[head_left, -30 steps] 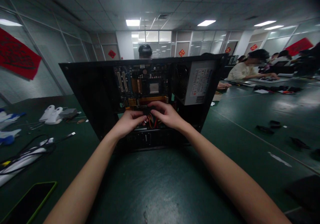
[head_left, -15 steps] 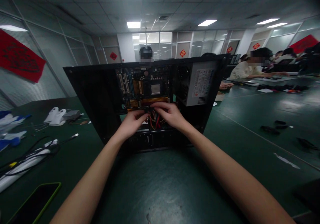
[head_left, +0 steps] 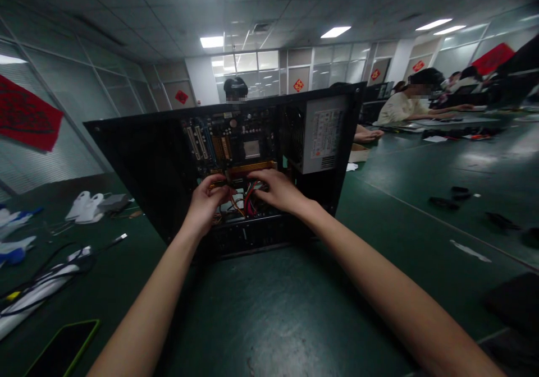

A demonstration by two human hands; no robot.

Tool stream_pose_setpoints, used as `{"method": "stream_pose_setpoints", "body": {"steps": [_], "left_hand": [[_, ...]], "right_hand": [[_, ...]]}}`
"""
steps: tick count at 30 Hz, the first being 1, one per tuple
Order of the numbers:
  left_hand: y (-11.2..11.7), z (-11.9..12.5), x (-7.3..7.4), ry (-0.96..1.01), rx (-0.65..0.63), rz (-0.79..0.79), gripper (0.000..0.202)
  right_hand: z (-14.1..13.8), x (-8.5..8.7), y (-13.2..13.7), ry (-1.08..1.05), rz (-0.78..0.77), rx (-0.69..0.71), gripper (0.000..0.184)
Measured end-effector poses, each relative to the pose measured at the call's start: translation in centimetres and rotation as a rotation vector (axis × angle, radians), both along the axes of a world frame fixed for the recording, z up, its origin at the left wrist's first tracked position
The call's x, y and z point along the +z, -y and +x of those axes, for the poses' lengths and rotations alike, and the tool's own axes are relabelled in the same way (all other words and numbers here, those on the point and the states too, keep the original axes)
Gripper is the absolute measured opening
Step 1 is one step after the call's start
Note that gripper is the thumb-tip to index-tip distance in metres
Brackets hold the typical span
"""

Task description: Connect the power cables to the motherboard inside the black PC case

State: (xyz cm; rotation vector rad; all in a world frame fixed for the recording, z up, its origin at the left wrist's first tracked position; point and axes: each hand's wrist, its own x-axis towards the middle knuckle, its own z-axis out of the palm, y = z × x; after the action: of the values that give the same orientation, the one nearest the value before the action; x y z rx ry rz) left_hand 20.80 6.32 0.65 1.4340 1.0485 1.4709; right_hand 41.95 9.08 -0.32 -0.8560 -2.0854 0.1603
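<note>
A black computer case [head_left: 138, 141] stands on the table with its open side facing me. Inside it, the motherboard [head_left: 236, 133] carries slots and a pale square chip, and a grey power supply [head_left: 324, 133] fills the upper right. A bundle of coloured cables [head_left: 249, 202] hangs below the memory slots. My left hand [head_left: 205, 200] is curled at the left of this bundle, thumb and fingertips bent against a few wires. My right hand [head_left: 278, 189] closes round the cables from the right. Its fingertips are partly hidden among them.
A phone [head_left: 63, 349] with a green edge lies at the lower left. Near it are a white power strip [head_left: 46, 290] with black cable, and white plugs [head_left: 86, 206]. Small black parts [head_left: 448, 203] lie on the right. People sit across the table, one in a light shirt [head_left: 400, 107].
The view has shifted slightly, so the case sits further left. My left hand has moved away from my right, and the cables between them are more spread and visible.
</note>
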Motion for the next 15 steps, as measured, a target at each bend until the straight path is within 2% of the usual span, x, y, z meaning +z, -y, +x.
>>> {"method": "stream_pose_setpoints", "body": {"steps": [2, 4, 10, 13, 15], "left_hand": [[0.04, 0.06, -0.01, -0.025, -0.011, -0.014, 0.047], [0.11, 0.09, 0.03, -0.058, -0.026, -0.043, 0.045], [0.44, -0.06, 0.18, -0.196, -0.092, -0.08, 0.04], [0.44, -0.23, 0.24, -0.256, -0.144, -0.101, 0.046], [0.37, -0.3, 0.26, -0.282, -0.125, -0.088, 0.049]], "right_hand": [[-0.03, 0.37, 0.54, 0.181, 0.09, -0.072, 0.036], [-0.18, 0.7, 1.03, 0.317, 0.102, -0.125, 0.031], [-0.55, 0.32, 0.68, 0.521, -0.231, -0.208, 0.032], [-0.62, -0.04, 0.26, 0.593, -0.276, -0.274, 0.034], [-0.73, 0.01, 0.32, 0.606, -0.262, -0.302, 0.034]]}}
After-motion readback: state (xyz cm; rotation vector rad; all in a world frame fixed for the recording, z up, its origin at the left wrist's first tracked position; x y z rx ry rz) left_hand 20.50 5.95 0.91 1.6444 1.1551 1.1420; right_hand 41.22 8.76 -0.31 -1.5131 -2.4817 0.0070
